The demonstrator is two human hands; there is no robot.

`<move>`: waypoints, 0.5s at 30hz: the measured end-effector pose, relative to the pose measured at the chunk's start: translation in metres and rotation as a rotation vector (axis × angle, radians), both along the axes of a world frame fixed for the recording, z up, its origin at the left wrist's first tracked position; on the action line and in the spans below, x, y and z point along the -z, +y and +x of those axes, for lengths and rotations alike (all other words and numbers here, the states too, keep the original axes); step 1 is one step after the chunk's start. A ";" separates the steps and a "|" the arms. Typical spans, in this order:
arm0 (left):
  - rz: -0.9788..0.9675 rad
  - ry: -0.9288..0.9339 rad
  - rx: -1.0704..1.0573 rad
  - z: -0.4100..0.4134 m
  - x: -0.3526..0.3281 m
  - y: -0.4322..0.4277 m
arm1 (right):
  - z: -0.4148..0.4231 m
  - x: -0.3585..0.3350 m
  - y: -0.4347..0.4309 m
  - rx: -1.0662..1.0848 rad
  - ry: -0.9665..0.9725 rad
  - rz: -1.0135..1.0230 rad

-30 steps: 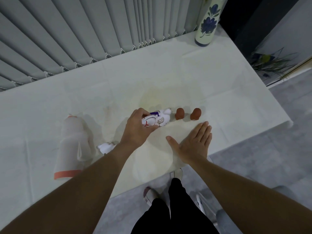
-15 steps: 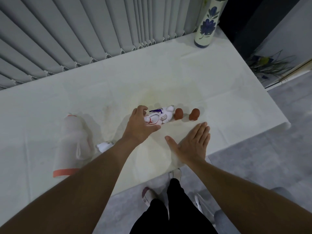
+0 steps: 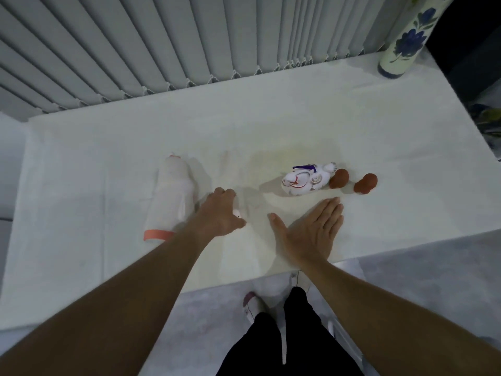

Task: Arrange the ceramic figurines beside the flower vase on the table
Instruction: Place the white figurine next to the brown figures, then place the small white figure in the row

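Observation:
The blue-flowered vase [image 3: 403, 42] stands at the table's far right corner. A white painted figurine [image 3: 305, 181] lies on its side mid-table, with nothing touching it. Just right of it sit two small brown figurines [image 3: 339, 178] [image 3: 366, 183]. My left hand [image 3: 219, 213] curls over a small white figurine [image 3: 237, 213]; only a sliver of the figurine shows between thumb and fingers. A tall white figurine with an orange base [image 3: 170, 196] lies on the table just left of that hand. My right hand [image 3: 311, 229] rests flat and empty near the front edge.
A white cloth covers the table [image 3: 271, 126]. Grey vertical blinds [image 3: 189, 36] hang along the far edge. The front edge runs just under my right wrist, and my legs and the floor are below it. A plant [image 3: 488, 118] sits off the right side.
My left hand let go of the white painted figurine and moved left, down onto the small white one. The view shifted left. My right hand stayed flat.

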State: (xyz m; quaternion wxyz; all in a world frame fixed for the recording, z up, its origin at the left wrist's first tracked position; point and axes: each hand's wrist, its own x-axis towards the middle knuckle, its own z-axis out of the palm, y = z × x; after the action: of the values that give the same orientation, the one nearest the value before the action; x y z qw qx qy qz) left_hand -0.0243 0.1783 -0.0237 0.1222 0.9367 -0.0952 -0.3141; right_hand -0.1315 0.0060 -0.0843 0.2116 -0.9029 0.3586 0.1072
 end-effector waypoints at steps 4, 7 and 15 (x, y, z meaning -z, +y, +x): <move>0.006 -0.046 0.056 0.000 0.006 0.014 | -0.002 0.010 0.004 0.000 -0.040 -0.110; 0.065 -0.041 0.133 0.005 0.006 0.014 | -0.003 0.014 0.005 -0.007 -0.050 -0.149; 0.144 0.042 0.331 0.021 -0.006 0.014 | -0.002 0.012 0.006 -0.015 -0.015 -0.182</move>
State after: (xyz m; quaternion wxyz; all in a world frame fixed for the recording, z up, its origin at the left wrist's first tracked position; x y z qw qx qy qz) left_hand -0.0035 0.1922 -0.0178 0.0032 0.9079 -0.2227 -0.3552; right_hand -0.1335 0.0118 -0.0968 0.1305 -0.9218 0.3585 0.0690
